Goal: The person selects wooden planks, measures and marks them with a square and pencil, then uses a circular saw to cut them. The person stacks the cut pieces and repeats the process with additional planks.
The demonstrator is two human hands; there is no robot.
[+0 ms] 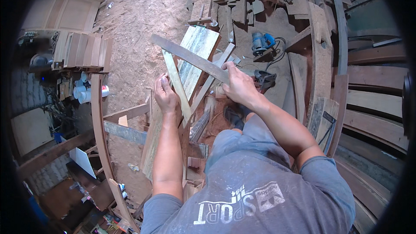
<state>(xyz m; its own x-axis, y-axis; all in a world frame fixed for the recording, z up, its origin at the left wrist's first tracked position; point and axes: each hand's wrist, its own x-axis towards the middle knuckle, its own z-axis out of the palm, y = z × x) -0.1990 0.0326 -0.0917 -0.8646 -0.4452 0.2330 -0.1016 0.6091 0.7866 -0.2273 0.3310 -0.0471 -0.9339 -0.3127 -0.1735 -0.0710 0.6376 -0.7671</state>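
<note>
My right hand (pixel 239 83) grips the near end of a flat brown wooden slat (pixel 186 55), which slants away to the upper left. Under that slat runs a narrow pale wooden strip (pixel 177 80), crossing it at an angle. My left hand (pixel 167 94) is just left of the pale strip, its fingers curled together; whatever they hold, if anything, is hidden. A wide board with grey-streaked pale grain (pixel 197 43) lies beneath both pieces. Past its far end sits a small wooden crosspiece (pixel 200 21).
A blue power tool (pixel 262 43) with a cord lies on the right, and a dark tool (pixel 265 80) sits beyond my right hand. Scrap wood (pixel 236 0) is piled at the back. Stacked boards (pixel 86 50) stand left; long timbers (pixel 372 104) line the right side. Sawdust covers the floor (pixel 134 21).
</note>
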